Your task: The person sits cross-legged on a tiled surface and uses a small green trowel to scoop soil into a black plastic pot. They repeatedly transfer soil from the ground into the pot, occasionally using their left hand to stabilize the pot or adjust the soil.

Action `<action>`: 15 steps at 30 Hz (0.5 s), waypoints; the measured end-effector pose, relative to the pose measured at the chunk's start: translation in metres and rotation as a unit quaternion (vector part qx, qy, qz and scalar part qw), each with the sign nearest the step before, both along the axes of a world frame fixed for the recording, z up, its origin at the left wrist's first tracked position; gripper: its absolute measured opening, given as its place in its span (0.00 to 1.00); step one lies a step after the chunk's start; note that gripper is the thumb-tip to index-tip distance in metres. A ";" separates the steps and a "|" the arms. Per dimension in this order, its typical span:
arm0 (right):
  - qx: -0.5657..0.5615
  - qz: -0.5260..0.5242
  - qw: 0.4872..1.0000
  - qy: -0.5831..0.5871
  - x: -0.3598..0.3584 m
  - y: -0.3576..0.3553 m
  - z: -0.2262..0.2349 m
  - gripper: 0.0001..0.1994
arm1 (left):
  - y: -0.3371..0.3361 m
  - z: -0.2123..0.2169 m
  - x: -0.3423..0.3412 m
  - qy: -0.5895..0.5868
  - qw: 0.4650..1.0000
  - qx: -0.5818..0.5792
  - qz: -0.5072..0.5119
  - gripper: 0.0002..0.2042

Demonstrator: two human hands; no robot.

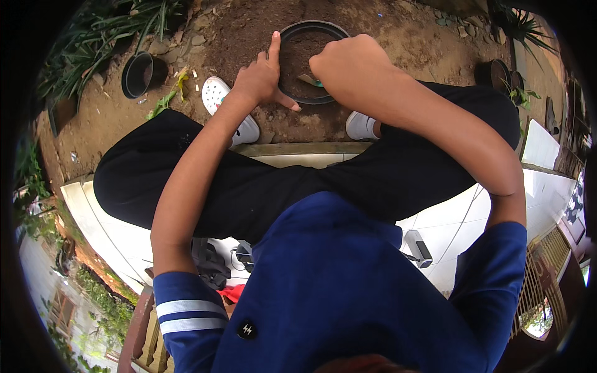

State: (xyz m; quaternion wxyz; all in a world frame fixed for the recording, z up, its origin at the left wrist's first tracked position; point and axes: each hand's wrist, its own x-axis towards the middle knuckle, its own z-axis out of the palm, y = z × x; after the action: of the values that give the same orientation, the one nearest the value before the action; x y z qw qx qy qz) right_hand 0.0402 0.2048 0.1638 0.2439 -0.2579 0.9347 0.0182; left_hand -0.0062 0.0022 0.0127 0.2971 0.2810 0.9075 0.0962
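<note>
A round black plant pot (314,25) with brown soil inside stands on the ground between my feet. My left hand (260,79) is at the pot's left side, its index finger stretched forward along the rim and its thumb spread toward the near rim. Over the right part of the pot, my right hand (353,61) is closed in a fist. From beneath that fist a small flat-bladed tool (309,80) with a green part points into the pot. Its handle is hidden by the hand, so its exact kind is unclear.
Brown soil (236,37) with stones surrounds the pot. Another black pot (140,76) stands at the left near long-leaved plants, and dark pots (493,76) stand at the right. My white shoes (216,93) flank the pot. I sit on a white tiled ledge (448,217).
</note>
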 end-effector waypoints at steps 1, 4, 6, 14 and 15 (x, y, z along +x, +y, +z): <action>0.000 0.003 1.000 -0.001 0.000 0.002 0.009 0.09 | 0.003 0.005 0.000 -0.005 1.000 -0.012 0.000 0.83; 0.006 0.010 1.000 0.007 0.002 0.003 0.021 0.08 | 0.009 0.017 -0.001 -0.015 0.999 -0.035 -0.001 0.83; 0.015 0.011 0.999 0.027 0.006 -0.001 0.000 0.08 | 0.009 0.019 -0.001 -0.017 0.999 -0.041 0.000 0.83; 0.074 0.009 0.997 0.033 -0.001 0.004 0.017 0.08 | 0.011 0.025 0.001 -0.018 0.999 -0.044 0.008 0.84; 0.078 0.007 0.996 0.038 0.001 0.004 0.018 0.08 | 0.010 0.025 0.003 -0.019 0.999 -0.047 0.010 0.84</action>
State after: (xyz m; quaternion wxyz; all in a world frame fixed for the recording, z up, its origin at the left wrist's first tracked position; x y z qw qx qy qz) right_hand 0.0411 0.2083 0.1821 0.2269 -0.2436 0.9374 0.1023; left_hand -0.0030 0.0118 0.0375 0.3265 0.2561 0.9078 0.0615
